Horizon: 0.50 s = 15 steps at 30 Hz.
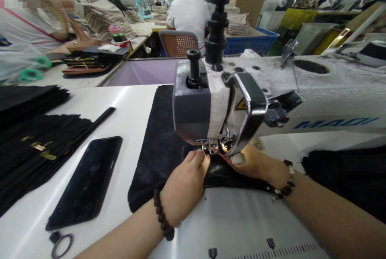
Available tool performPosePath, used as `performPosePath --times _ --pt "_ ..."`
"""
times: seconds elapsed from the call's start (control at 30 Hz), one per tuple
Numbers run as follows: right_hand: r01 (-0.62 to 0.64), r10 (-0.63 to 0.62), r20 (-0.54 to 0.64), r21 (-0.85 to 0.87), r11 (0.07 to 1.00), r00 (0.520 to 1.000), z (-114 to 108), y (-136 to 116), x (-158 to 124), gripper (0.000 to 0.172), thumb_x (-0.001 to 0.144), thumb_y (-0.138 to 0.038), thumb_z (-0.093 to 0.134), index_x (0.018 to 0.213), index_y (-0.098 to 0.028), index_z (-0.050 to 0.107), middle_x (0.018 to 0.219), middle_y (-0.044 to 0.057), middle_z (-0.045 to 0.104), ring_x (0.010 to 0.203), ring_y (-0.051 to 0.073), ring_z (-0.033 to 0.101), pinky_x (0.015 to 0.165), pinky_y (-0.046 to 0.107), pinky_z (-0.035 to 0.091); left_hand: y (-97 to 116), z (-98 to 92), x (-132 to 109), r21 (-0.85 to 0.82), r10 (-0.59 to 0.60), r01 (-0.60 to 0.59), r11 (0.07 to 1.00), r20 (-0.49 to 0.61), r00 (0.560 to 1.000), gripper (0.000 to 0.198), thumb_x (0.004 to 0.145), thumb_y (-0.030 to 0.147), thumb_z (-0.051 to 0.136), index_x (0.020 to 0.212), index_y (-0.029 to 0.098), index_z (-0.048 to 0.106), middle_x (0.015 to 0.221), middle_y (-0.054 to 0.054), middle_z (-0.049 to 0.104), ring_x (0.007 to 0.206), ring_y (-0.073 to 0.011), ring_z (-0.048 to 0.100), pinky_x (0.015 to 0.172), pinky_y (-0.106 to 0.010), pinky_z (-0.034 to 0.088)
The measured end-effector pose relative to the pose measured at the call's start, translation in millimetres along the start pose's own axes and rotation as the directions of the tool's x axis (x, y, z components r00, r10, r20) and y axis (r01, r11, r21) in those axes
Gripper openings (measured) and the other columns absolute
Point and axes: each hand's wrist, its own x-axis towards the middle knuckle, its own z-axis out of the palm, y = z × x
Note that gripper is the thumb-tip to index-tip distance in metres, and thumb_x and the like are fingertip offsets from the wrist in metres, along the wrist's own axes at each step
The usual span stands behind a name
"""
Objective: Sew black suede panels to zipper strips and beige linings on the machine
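Left hand [185, 188], dark bead bracelet on wrist, fingers curled down and pressing on the black leather piece [223, 174], fingertips right at the presser foot [211, 146]. Right hand [256, 164] on the other side of the foot, flat on the same piece, partly hidden under the machine head; can't tell whether it pinches the edge or just presses. Beaded bracelet on that wrist too. Leather piece lies on the sewing machine [301, 102] bed, under the needle area, between both hands. Black fabric sheet [163, 138] spreads out behind and left of it on the white counter [132, 106]. Further left: black phone [89, 180] lying flat, stack of black pieces with gold hardware [39, 146], small ring [62, 245] near the counter edge. Ruler markings on the front edge below the hands. Background: a person in white seated on a chair [178, 43], another person at far left.
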Motion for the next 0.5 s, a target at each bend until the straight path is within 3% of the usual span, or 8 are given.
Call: performPosePath --times 0.17,0.5 --pt "0.067 -0.066 0.016 -0.022 0.998 0.998 1.7 6.0 -0.7 0.026 0.082 -0.012 0.041 0.081 -0.019 0.066 0.078 0.003 0.066 0.078 0.015 0.061 0.072 0.027 0.049 -2.5 0.9 -1.9 -0.022 0.011 -0.011 1.000 -0.005 1.000 0.030 0.074 -0.003 0.040 0.099 0.010 0.051 0.099 -0.009 0.050 0.093 -0.0198 0.047 0.089 -0.036 0.046" --pt "0.054 -0.054 0.026 0.014 0.998 0.998 2.2 7.0 -1.3 0.028 0.082 -0.012 0.038 0.083 -0.018 0.065 0.078 0.003 0.067 0.073 0.015 0.061 0.070 0.028 0.050 -1.9 0.8 -1.8 -0.008 0.009 -0.009 1.000 0.012 1.000 0.024 0.074 -0.001 0.043 0.094 0.009 0.052 0.099 -0.010 0.051 0.096 -0.0204 0.048 0.090 -0.034 0.046"
